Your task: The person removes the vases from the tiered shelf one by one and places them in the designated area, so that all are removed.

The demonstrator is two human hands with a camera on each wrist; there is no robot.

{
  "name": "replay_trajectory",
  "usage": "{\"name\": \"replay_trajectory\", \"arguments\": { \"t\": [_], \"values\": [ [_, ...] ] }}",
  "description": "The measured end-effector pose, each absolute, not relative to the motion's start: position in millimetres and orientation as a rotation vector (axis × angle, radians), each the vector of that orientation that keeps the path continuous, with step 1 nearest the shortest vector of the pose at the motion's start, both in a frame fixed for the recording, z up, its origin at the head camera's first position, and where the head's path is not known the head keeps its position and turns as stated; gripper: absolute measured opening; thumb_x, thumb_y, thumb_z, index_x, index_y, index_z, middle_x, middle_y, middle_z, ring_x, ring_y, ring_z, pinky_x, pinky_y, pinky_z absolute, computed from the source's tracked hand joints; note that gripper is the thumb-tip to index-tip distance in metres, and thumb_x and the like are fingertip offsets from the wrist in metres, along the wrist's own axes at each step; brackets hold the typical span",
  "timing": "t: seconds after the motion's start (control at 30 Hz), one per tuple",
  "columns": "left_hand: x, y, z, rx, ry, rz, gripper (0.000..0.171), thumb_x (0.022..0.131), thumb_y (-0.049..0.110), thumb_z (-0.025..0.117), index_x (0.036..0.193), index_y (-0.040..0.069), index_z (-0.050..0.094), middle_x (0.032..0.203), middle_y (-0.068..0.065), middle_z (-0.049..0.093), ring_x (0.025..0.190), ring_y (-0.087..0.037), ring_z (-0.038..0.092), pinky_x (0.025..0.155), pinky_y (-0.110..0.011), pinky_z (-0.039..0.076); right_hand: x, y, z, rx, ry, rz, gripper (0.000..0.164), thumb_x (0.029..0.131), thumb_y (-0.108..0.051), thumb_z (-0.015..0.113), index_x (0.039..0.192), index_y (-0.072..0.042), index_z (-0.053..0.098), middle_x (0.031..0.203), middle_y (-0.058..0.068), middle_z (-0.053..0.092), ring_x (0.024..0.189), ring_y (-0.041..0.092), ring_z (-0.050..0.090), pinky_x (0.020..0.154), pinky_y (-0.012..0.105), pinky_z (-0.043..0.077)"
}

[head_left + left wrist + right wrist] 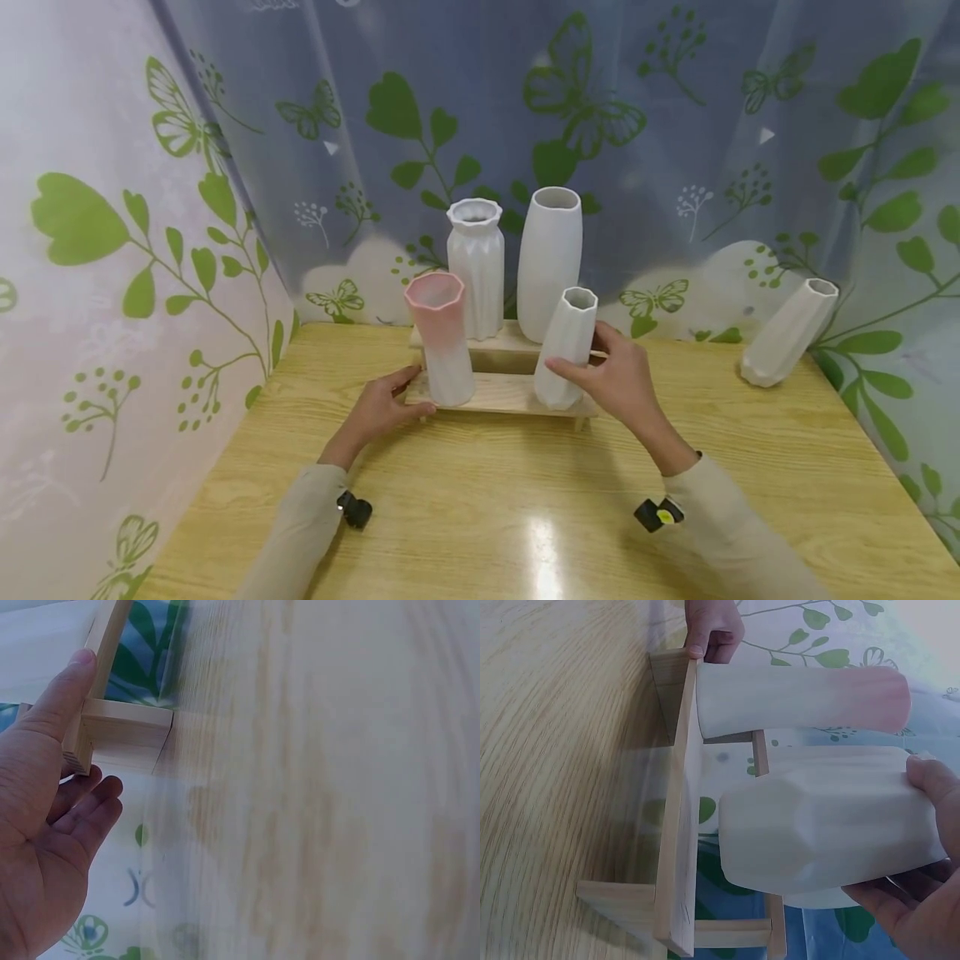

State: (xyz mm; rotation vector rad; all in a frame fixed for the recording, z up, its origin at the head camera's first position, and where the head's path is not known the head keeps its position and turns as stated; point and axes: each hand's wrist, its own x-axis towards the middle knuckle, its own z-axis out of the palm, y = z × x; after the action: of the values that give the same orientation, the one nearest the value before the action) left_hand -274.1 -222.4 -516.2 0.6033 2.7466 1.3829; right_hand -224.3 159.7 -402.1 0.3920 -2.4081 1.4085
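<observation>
A two-step wooden stand [491, 403] stands on the table. My left hand [384, 406] pinches its left end, thumb along the front board and fingers round the end; the left wrist view shows this hand [56, 802] close up. My right hand [621, 375] grips a small white faceted vase [567, 350] over the right part of the lower step. In the right wrist view a narrow gap separates the held vase [810, 825] from the front board [679, 825], and the vase leans slightly. On the lower step's left stands a pink-and-white vase [442, 342].
On the upper step are a white vase with a scalloped rim [477, 275] and a taller smooth white vase [550, 262]. Another white vase [787, 335] stands at the table's right rear, near the patterned curtain [480, 100]. The wooden table [465, 508] stretches toward me.
</observation>
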Motion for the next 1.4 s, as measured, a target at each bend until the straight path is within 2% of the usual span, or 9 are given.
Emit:
{"name": "replay_trajectory", "arguments": {
  "t": [0.5, 0.87, 0.97, 1.2, 1.4],
  "values": [
    [-274, -222, -516, 0.577, 2.755, 1.354, 0.09, 0.083, 0.042, 0.086, 0.152, 0.0, 0.047, 0.154, -0.02, 0.047, 0.14, -0.037, 0.048, 0.11, -0.047, 0.048, -216, 182, -400, 0.282, -2.42, 1.401, 0.062, 0.079, -0.037, 0.091, 0.126, -0.006, 0.066, 0.115, 0.015, 0.072, 0.104, 0.033, 0.071, 0.086, 0.049, 0.063],
    [-273, -222, -513, 0.563, 2.755, 1.339, 0.091, 0.081, 0.043, 0.086, 0.151, 0.0, 0.048, 0.154, -0.019, 0.047, 0.14, -0.036, 0.048, 0.11, -0.046, 0.048, -211, 195, -397, 0.221, -2.408, 1.366, 0.059, 0.08, -0.038, 0.09, 0.124, -0.007, 0.067, 0.114, 0.014, 0.073, 0.104, 0.031, 0.071, 0.082, 0.047, 0.064],
    [-274, -222, -513, 0.567, 2.758, 1.34, 0.09, 0.082, 0.042, 0.087, 0.151, -0.001, 0.048, 0.154, -0.02, 0.047, 0.14, -0.037, 0.048, 0.11, -0.047, 0.048, -211, 201, -394, 0.209, -2.391, 1.357, 0.057, 0.08, -0.036, 0.09, 0.124, -0.006, 0.068, 0.112, 0.014, 0.073, 0.102, 0.03, 0.072, 0.081, 0.041, 0.065],
    [-274, -221, -514, 0.572, 2.765, 1.343, 0.091, 0.082, 0.042, 0.086, 0.151, -0.001, 0.047, 0.154, -0.021, 0.046, 0.14, -0.038, 0.048, 0.11, -0.048, 0.049, -210, 217, -391, 0.172, -2.384, 1.33, 0.058, 0.084, -0.035, 0.087, 0.128, -0.005, 0.065, 0.112, 0.014, 0.072, 0.099, 0.026, 0.07, 0.075, 0.015, 0.059],
    [-273, -222, -514, 0.561, 2.749, 1.367, 0.092, 0.081, 0.042, 0.087, 0.151, -0.001, 0.047, 0.154, -0.02, 0.046, 0.14, -0.037, 0.047, 0.11, -0.047, 0.048, -206, 232, -395, 0.095, -2.395, 1.319, 0.06, 0.084, -0.038, 0.087, 0.13, -0.006, 0.065, 0.114, 0.014, 0.072, 0.101, 0.027, 0.07, 0.074, 0.01, 0.056]
  ]
}}
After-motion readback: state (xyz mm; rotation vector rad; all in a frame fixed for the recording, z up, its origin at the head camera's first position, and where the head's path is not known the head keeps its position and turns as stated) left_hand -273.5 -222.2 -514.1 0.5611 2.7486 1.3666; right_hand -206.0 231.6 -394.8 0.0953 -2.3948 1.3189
